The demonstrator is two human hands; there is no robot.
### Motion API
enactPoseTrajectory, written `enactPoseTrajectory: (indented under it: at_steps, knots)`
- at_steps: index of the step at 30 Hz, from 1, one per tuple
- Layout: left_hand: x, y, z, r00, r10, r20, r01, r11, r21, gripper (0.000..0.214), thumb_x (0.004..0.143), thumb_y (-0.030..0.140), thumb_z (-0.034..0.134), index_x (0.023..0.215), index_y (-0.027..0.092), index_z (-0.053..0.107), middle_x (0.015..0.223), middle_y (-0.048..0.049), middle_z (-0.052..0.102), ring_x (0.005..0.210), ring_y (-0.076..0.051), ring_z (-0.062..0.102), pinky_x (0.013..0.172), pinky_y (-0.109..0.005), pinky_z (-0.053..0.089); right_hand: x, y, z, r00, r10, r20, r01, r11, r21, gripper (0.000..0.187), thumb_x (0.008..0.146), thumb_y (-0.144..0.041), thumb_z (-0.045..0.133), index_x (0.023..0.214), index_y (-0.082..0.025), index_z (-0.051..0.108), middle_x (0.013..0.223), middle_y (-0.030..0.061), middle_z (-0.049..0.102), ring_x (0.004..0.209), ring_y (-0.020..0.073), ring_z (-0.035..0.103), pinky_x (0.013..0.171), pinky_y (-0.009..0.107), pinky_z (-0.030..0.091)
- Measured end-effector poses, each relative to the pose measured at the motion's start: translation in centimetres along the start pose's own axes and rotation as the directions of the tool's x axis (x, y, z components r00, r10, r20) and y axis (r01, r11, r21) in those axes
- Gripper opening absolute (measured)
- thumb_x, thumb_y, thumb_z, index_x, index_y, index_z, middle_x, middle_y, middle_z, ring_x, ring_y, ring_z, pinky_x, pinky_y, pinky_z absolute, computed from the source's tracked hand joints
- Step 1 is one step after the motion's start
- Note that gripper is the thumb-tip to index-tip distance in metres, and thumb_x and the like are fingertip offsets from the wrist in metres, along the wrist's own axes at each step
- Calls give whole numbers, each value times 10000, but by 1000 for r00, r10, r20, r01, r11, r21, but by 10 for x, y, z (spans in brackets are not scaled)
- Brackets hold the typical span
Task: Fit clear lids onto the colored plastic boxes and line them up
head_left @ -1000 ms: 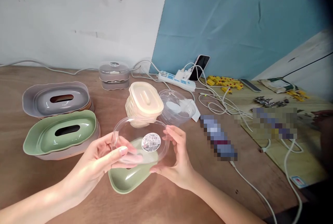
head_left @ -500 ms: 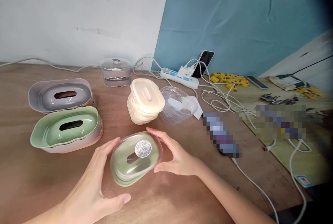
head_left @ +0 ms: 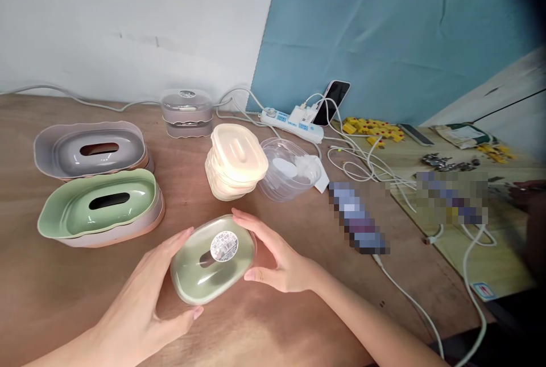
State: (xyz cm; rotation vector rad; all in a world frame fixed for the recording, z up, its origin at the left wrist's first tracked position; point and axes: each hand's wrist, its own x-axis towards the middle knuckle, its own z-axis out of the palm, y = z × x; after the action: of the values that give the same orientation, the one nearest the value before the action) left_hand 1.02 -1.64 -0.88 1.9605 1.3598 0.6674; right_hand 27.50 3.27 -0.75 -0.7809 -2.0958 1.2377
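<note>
Brown table: grey stack, green stack left; cream stack, clear lids centre; power strip at back.

The lid is glossy plastic, the tabletop probably wood.

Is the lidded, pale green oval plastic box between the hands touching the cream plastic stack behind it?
Apart: the head view shows brown tabletop between the lidded green box and the cream stack.

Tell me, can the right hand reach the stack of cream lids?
Probably yes: the cream stack stands just beyond the right hand with nothing apparent between, though that hand is at the clear lid.
</note>
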Motion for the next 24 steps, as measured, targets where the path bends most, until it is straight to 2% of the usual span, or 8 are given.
enactPoseTrajectory:
  at_steps: [7,12,14,16,18,20,22,24]
  knots:
    - [-2,-6,-2,1000,23,20,-22,999,-43,838,680,271,633,1394,371,206,1469,-31,344,1283,-406,377,1029,-549,362,0,0,5,1000,5,-7,-5,1000,-26,810,797,-333,676,1454,-281,206,1528,102,247,1407,244,239,1140,470,239]
    - [10,2,2,999,-41,16,42,998,-52,881,598,249,690,1351,349,243,1407,-83,398,1234,-419,410,964,-602,387,1,-2,5,1000,5,-30,-6,999,-44,823,780,-394,684,1448,-259,221,1513,114,280,1388,253,284,1128,466,270]
    - [15,1,5,999,-42,-6,42,998,-36,904,564,244,704,1345,334,260,1384,-102,417,1213,-433,420,934,-614,398,1,-2,5,995,-27,-95,19,996,-84,771,781,-418,673,1421,-232,286,1465,129,363,1342,264,364,1095,458,329]
    - [18,-2,8,1000,-18,-8,17,999,-40,912,552,230,701,1350,331,271,1375,-102,421,1208,-428,425,929,-598,410,2,-2,4,961,-54,-272,11,987,-158,518,841,-370,598,1309,-215,439,1303,126,537,1198,246,520,998,424,437]
    - [19,-4,10,1000,23,8,-23,999,-45,935,554,193,686,1371,339,256,1379,-95,411,1219,-412,417,947,-582,403,4,-2,0,860,-119,-496,-25,961,-274,252,892,-263,504,1135,-216,549,1034,87,652,938,193,631,826,353,519]
    - [19,-6,10,998,65,23,-64,997,-38,963,566,147,662,1400,347,223,1384,-93,401,1224,-399,408,963,-581,386,7,-4,-7,759,-233,-608,-67,901,-429,189,895,-188,470,1054,-224,566,809,32,646,703,144,617,673,289,518]
    - [18,-6,10,995,92,36,-91,995,-31,992,574,121,640,1426,351,186,1385,-99,398,1212,-394,412,959,-580,387,13,-9,-14,748,-309,-587,-103,820,-563,244,885,-187,492,1121,-230,536,680,-12,606,553,114,554,574,250,485]
    - [17,-6,9,994,103,43,-101,994,-41,1001,580,113,623,1437,355,167,1386,-100,393,1199,-386,420,949,-568,402,23,-14,-21,793,-276,-543,-163,762,-627,354,877,-243,533,1225,-225,475,597,-49,571,465,95,501,510,223,451]
